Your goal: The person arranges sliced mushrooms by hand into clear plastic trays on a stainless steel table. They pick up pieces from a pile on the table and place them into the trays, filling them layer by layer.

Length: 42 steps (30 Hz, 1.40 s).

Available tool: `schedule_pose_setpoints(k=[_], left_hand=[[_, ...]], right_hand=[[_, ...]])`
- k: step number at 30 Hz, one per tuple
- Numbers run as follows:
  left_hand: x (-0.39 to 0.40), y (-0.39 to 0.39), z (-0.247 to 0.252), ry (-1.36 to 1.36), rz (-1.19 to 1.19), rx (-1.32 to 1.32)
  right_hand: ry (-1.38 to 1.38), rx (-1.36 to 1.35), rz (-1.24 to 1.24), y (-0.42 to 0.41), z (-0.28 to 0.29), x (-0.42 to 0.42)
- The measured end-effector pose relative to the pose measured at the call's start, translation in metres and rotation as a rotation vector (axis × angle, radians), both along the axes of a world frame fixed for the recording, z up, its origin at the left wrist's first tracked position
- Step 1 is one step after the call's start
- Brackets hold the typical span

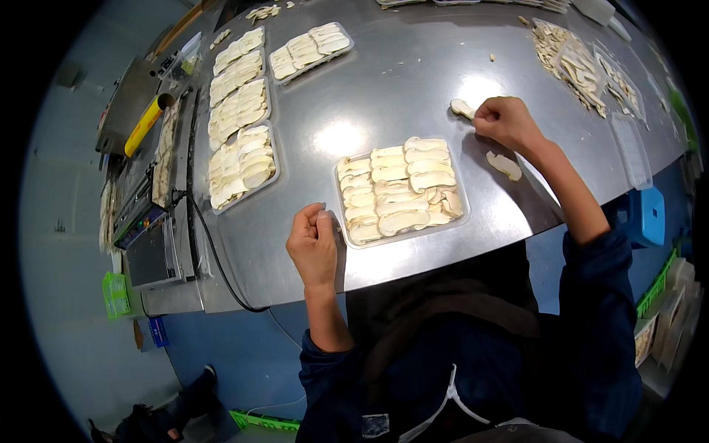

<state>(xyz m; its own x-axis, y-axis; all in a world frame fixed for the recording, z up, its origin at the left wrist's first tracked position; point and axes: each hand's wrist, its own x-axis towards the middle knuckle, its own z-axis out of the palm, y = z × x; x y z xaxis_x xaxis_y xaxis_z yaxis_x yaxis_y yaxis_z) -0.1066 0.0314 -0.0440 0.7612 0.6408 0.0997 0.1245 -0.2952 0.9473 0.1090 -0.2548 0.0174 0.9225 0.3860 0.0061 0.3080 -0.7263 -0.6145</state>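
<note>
A clear plastic tray [467,213] stands before me, filled with rows of pale dried mushroom slices [403,174]. Its lower right corner shows smaller, less even pieces. My left hand [313,238] rests beside the tray's left edge, fingers curled in, with nothing visible in it. Beyond the tray's upper right corner, my right hand [501,123] pinches the end of a single mushroom slice [462,107] at the steel tabletop. Another loose slice [504,166] lies below that hand, right of the tray.
Several filled trays [241,113] line the left, with one more tray [310,52] beside them. Loose slices [576,66] are heaped far right near an upside-down or empty-looking tray [631,149]. A black cable [213,257] crosses the left tabletop beside a machine [152,249].
</note>
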Motion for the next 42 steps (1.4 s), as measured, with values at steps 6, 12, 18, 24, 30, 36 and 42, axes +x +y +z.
schedule_pose_setpoints(k=[6,12,18,24,30,36,42], left_hand=[[0.001,-0.005,0.008,0.024,0.007,0.008],[0.0,-0.006,0.008,0.009,0.008,-0.062],[0.003,-0.007,0.01,0.005,-0.006,-0.077],[0.001,-0.006,0.009,-0.003,-0.005,-0.034],[0.001,-0.009,0.015,-0.007,-0.032,-0.062],[0.001,-0.003,0.002,-0.082,-0.044,-0.005],[0.0,0.0,-0.002,-0.076,-0.028,0.009]], right_hand=[[-0.473,0.016,0.23,-0.018,0.003,-0.014],[-0.22,-0.226,0.06,-0.048,0.019,-0.017],[-0.087,-0.627,0.032,-0.032,0.009,-0.059],[-0.161,-0.337,0.144,-0.048,0.04,-0.06],[-0.087,-0.292,0.516,-0.049,0.026,-0.048],[-0.088,-0.309,0.472,-0.05,0.021,-0.046],[-0.318,-0.047,0.553,-0.017,0.028,-0.067]])
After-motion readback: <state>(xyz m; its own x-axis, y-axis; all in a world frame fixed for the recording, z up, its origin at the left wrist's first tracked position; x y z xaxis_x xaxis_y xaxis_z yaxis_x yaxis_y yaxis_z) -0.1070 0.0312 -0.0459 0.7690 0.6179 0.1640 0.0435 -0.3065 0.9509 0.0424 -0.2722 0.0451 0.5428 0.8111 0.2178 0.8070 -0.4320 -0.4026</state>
